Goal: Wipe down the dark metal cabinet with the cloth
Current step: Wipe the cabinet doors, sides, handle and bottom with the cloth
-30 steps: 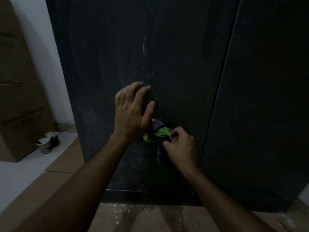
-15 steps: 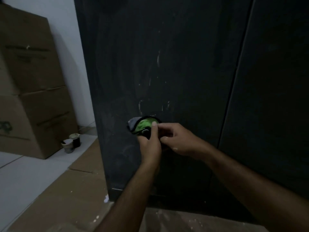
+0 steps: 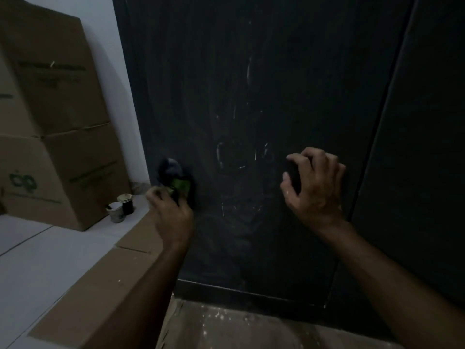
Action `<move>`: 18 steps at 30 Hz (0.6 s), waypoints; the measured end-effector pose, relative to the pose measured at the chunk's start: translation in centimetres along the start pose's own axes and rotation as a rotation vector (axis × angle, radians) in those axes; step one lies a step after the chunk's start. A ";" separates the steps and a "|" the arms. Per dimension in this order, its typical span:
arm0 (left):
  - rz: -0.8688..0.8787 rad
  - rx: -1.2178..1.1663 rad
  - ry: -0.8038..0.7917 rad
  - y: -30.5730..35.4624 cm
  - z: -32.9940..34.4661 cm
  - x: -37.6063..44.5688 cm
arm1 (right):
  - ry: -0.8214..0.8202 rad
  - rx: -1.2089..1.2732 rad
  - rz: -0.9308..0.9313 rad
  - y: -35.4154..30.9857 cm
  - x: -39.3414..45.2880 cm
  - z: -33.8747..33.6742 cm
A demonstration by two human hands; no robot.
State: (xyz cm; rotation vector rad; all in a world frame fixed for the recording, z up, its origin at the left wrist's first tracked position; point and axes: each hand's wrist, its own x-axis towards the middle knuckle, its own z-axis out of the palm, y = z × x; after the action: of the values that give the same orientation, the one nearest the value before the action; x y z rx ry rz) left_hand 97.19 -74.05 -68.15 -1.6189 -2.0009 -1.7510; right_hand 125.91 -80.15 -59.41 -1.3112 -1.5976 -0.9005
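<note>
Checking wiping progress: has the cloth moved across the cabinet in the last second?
Yes. The cloth, held by the left hand, went from mid-panel to the cabinet panel's left edge.

Dim room: stacked cardboard boxes [image 3: 57, 127] against a white wall [image 3: 113, 59], tiled floor [image 3: 37, 253].
</note>
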 end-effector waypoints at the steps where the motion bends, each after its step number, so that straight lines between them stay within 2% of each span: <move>1: 0.047 0.046 -0.094 -1.6 0.4 -1.8 | -0.001 -0.018 -0.016 0.0 -0.2 0.5; 3: 0.006 0.078 -0.221 -4.9 0.4 -3.7 | 0.004 -0.045 -0.055 0.1 -0.6 1.5; 6: -0.273 -0.032 -0.079 -5.5 0.2 -0.9 | 0.034 -0.064 -0.078 0.5 -0.8 2.4; 7: -0.304 -0.073 -0.004 -4.6 0.1 0.3 | 0.044 -0.066 -0.074 0.6 -0.8 2.6; 8: -0.268 -0.100 0.047 -3.4 -0.1 1.1 | 0.054 -0.064 -0.072 0.6 -0.9 2.8; 10: -0.021 -0.076 0.047 -1.5 0.0 0.8 | 0.075 -0.065 -0.072 0.5 -0.9 3.1; 12: 0.176 0.030 -0.070 -1.7 0.9 -2.2 | 0.076 -0.063 -0.069 0.5 -0.8 3.1; 14: 0.229 0.108 -0.220 -4.1 1.3 -5.8 | 0.080 -0.061 -0.071 0.5 -0.8 3.0; 16: 0.093 0.143 -0.338 -7.5 0.7 -7.3 | 0.072 -0.061 -0.081 0.4 -0.8 2.8; 18: -0.213 0.112 -0.281 -8.9 0.2 -5.8 | 0.055 -0.070 -0.090 0.4 -0.7 2.5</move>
State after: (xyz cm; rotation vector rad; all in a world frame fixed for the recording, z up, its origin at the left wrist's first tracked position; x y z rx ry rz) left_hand 93.89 -76.12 -78.08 -1.7569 -2.4302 -1.5041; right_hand 125.94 -78.03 -61.00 -1.2597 -1.6060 -1.0468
